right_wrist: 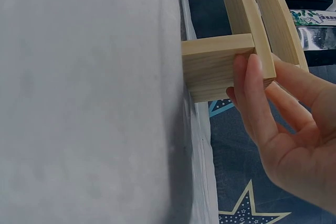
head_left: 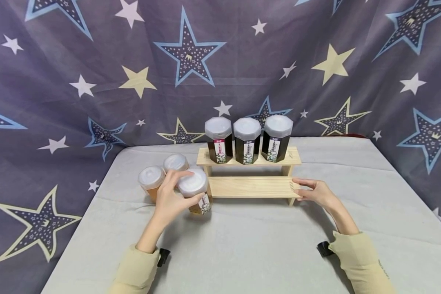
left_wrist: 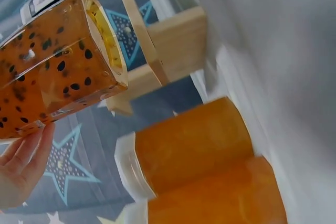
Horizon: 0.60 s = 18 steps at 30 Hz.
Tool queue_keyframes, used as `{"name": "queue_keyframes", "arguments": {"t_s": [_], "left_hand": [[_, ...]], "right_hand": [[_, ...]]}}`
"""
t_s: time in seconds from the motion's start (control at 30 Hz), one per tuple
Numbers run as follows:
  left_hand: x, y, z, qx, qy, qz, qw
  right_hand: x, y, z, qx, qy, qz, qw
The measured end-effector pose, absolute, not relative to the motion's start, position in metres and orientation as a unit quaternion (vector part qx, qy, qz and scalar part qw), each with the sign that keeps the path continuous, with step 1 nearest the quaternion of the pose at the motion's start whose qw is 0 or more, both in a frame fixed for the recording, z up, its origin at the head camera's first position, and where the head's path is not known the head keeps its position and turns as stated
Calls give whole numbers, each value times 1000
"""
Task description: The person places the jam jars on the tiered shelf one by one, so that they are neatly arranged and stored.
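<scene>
My left hand (head_left: 170, 200) grips a white-lidded jar (head_left: 194, 183) by its sides, at the left end of a two-step wooden rack (head_left: 248, 187). In the left wrist view this jar (left_wrist: 58, 66) is raised off the table, and dark seeds show in its orange filling. My right hand (head_left: 317, 194) pinches the right end of the lower step. Seen from the right wrist, fingers (right_wrist: 255, 85) lie against the front and underside of that board's end. Three dark jars (head_left: 247, 141) with white lids and printed labels stand in a row on the upper step.
Two orange jars (head_left: 151, 177) with white lids stand on the table left of the rack, close beside my left hand. A pale cloth (head_left: 257, 249) covers the table. Behind it hangs a dark curtain (head_left: 242, 73) printed with stars.
</scene>
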State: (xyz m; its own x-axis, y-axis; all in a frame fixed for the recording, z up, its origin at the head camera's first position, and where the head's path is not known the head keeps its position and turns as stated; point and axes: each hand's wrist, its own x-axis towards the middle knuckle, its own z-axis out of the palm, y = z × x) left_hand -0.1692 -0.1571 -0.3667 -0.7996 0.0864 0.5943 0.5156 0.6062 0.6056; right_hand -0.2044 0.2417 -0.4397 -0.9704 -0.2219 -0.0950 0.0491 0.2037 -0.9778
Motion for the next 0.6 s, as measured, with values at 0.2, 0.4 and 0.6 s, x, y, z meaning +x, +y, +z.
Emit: {"name": "queue_keyframes", "arguments": {"t_s": [0.2, 0.4, 0.6], "left_hand": [[-174, -140, -365, -190, -852, -414, 259], [-182, -123, -365, -213, -847, -416, 254], [-187, -107, -364, -223, -845, -417, 250]], "right_hand": [[-204, 241, -440, -52, 770, -627, 107], [-203, 241, -437, -57, 768, -629, 106], [-203, 241, -437, -61, 770, -626, 107]]}}
